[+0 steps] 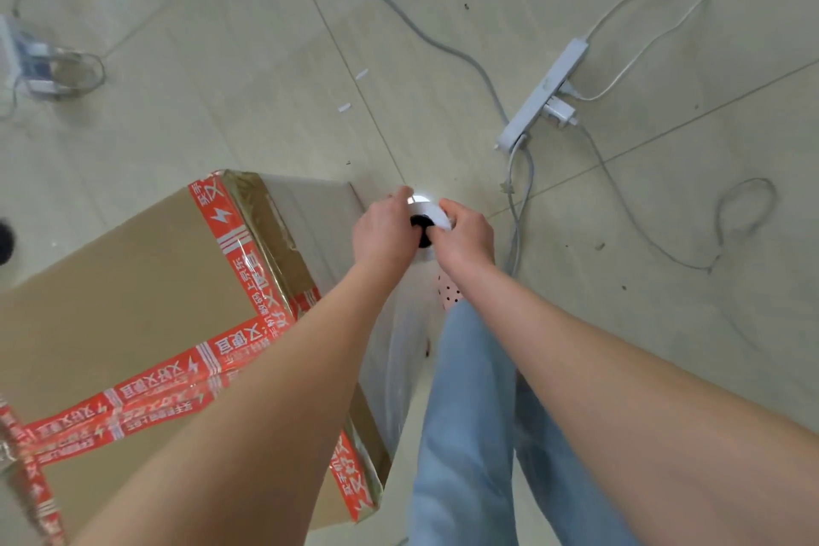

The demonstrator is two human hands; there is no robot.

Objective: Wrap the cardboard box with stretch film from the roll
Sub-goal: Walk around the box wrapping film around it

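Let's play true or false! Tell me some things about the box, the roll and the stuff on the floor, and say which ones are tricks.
1. Both the left hand and the right hand hold the roll of film. True.
2. The cardboard box has blue tape on it. False: the tape is red with white writing.
3. A white power strip lies on the floor. True.
4. The roll rests on top of the box. False: the hands hold it off the box, beside its right side.
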